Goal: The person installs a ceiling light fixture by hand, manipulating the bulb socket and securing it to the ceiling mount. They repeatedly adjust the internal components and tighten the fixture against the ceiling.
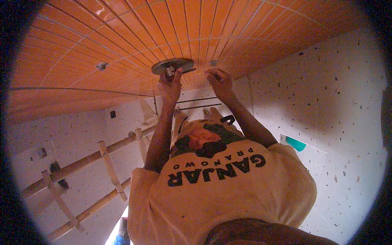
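A round metal wall fitting with a short cylindrical stub and a thin lever-like bar sits against the orange tiled wall. My left hand grips the stub from below, thumb up along its side. To the right, my right hand is raised near the same wall with its fingers curled and pinched together. Whatever lies between those fingertips, if anything, is too small to make out. Just above them a small metal pipe outlet shows in the tiles.
A second metal outlet protrudes from the tiles on the left. Below left leans a wooden ladder. Speckled pale wall rises on the right, with a green-lit recess. My bare feet stand close to the tiled wall.
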Tool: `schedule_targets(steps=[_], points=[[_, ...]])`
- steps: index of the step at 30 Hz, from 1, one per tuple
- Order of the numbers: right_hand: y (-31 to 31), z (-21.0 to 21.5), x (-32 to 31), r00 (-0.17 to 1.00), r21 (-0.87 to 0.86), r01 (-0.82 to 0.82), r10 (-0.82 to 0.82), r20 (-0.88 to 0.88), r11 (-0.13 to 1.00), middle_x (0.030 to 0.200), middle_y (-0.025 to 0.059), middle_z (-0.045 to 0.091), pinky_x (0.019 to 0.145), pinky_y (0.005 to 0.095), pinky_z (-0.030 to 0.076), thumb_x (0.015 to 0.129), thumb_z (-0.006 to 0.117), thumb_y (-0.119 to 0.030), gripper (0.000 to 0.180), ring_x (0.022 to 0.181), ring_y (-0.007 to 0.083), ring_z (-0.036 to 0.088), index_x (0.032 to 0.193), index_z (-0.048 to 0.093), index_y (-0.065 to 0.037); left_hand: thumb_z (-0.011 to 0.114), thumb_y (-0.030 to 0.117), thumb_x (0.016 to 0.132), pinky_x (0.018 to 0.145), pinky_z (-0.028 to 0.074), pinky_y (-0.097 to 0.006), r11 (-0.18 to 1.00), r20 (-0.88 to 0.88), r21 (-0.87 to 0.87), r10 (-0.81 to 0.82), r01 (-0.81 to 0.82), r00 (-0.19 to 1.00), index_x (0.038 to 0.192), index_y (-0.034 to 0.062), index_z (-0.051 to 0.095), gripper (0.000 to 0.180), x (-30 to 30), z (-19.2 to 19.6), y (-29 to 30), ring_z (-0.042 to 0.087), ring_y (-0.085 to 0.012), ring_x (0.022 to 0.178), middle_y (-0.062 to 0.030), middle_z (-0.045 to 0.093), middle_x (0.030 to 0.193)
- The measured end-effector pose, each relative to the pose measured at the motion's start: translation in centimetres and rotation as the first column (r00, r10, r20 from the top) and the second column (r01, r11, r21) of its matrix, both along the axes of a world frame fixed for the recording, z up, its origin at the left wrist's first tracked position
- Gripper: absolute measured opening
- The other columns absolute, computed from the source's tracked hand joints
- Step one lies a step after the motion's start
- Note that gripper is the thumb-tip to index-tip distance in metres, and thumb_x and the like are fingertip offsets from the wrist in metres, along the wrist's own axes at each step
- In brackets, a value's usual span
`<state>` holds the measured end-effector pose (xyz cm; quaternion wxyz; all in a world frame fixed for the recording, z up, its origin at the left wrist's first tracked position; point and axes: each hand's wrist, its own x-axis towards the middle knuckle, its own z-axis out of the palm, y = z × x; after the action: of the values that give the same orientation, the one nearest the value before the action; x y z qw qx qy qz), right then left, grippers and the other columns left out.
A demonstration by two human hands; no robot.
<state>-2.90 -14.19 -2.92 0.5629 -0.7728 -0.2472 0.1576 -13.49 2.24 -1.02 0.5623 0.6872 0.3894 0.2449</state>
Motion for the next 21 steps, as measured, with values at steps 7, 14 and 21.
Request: schedule_targets(steps=[7, 14, 21], points=[[0.3, 0.4, -0.2, 1.000, 0.036, 0.013, -0.013, 0.009, 0.999, 0.082, 0.0070, 0.065, 0.063, 0.0287, 0.048, 0.088, 0.063, -0.022, 0.024, 0.068, 0.0141, 0.059, 0.098, 0.067, -0.001, 0.072, 0.038, 0.082, 0.044, 0.042, -0.029, 0.998, -0.016, -0.042, 0.036, -0.037, 0.999, 0.096, -0.0010, 0.058, 0.044, 0.1, -0.5, 0.0, 0.052, -0.0122, 0.049, -0.0056, 0.058, 0.064], [0.5, 0.0, 0.0, 1.000, 0.028, 0.007, -0.008, 0.015, 1.000, 0.080, 0.0040, 0.065, 0.062, 0.0261, 0.047, 0.088, 0.064, -0.021, 0.022, 0.067, 0.0097, 0.057, 0.097, 0.067, -0.001, 0.069, 0.040, 0.084, 0.049, 0.045, -0.032, 0.998, -0.035, -0.063, 0.006, -0.008, 0.999, 0.097, -0.0027, 0.060, 0.046, 0.3, -1.4, 0.4, 0.055, -0.0153, 0.053, -0.0080, 0.061, 0.067], [0.5, 0.2, -0.1, 0.998, -0.017, -0.010, 0.009, -0.063, 1.000, 0.092, 0.0141, 0.068, 0.076, 0.0341, 0.052, 0.089, 0.060, -0.022, 0.023, 0.083, 0.0229, 0.066, 0.099, 0.067, -0.002, 0.067, 0.040, 0.086, 0.071, 0.051, -0.040, 0.998, -0.071, 0.059, -0.019, 0.023, 0.997, 0.101, -0.0086, 0.059, 0.051, 0.5, -2.4, 0.8, 0.066, -0.0278, 0.079, -0.0198, 0.068, 0.087]])
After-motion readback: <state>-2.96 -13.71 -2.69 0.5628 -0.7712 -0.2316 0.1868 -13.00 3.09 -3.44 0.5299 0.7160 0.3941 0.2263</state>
